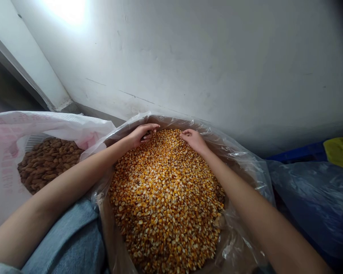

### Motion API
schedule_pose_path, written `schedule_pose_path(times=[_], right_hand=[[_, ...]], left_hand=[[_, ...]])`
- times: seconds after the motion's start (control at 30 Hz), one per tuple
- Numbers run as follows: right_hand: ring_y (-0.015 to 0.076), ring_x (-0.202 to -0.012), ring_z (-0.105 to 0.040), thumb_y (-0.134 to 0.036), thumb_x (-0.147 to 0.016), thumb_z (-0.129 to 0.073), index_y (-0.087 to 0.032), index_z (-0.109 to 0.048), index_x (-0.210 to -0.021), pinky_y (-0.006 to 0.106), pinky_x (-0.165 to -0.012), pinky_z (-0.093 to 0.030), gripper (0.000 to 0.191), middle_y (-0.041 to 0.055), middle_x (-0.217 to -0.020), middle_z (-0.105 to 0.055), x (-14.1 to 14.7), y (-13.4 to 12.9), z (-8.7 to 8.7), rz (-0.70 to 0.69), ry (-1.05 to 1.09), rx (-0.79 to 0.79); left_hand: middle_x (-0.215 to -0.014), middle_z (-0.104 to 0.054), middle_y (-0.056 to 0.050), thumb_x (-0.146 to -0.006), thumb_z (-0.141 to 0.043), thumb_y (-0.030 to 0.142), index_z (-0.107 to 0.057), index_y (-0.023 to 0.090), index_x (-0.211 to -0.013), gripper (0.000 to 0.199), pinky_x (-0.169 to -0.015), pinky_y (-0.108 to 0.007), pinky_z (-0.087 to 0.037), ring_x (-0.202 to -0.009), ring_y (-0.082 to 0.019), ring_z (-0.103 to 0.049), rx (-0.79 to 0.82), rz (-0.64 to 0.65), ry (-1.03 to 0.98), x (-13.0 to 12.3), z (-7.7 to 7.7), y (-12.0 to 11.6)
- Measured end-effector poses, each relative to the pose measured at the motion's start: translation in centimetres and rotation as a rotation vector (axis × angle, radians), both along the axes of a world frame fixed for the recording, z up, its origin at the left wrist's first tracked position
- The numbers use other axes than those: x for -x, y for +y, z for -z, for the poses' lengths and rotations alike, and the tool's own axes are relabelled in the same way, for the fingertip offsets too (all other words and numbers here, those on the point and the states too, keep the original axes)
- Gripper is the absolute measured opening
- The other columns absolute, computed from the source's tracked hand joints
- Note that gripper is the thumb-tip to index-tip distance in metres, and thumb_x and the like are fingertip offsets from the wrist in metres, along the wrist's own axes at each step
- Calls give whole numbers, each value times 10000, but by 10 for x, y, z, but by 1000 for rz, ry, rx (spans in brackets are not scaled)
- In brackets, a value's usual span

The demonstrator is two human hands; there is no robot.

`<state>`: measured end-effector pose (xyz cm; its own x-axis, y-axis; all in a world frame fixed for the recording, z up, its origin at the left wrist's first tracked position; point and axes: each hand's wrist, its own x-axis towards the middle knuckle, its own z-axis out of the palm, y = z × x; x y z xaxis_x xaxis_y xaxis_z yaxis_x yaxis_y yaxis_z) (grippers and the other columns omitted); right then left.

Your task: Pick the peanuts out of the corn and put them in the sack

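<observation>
Fingers (pixel 151 128) on both hands curl together at the far side of a big heap of yellow corn kernels (pixel 165 201), but I cannot tell if they hold any. The left hand (pixel 140 135) and right hand (pixel 193 140) stay apart. The corn sits in a clear plastic bag (pixel 240 171) at bottom middle. At left, a white sack (pixel 5 152) holds lumpy brown nuts (pixel 47 163). Its pink print (pixel 5 146) and black barcode (pixel 34 141) are too bent to read. A dark blue bag (pixel 311 198) at right runs off the edge.
</observation>
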<state>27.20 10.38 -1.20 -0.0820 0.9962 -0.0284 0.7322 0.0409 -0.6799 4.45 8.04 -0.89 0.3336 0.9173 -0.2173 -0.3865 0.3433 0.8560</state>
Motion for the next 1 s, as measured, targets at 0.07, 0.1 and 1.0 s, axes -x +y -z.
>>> schedule_pose_path(times=[0.07, 0.1, 1.0], right_hand=[[48, -422, -410, -354, -666, -550, -163, -524, -770, 172, -355, -242, 220, 32, -782, -606, -7, -4, -7, 26, 269, 138], [33, -387, -376, -344, -653, -563, -165, -515, -770, 165, -325, -196, 219, 29, -789, -601, -11, -7, -11, 42, 380, 202], [19, -344, -384, -226, -628, -584, -157, -458, -653, 117, -275, -150, 146, -36, -560, -492, -88, -58, -28, 313, 1111, 209]], left_hand=[[-579, -442, 40, -699, -544, 200, -552, 143, -876, 186, -241, -131, -124, -312, -2, -255, -2, -5, 16, 0, 0, 0], [-560, -413, 48, -704, -541, 212, -550, 143, -870, 180, -243, -131, -122, -311, -3, -246, 3, -1, 16, 0, 0, 0], [-932, -606, -164, -804, -352, 148, -574, 85, -985, 293, -690, -347, -439, -838, -256, -580, -1123, 428, 1792, -189, 15, 20]])
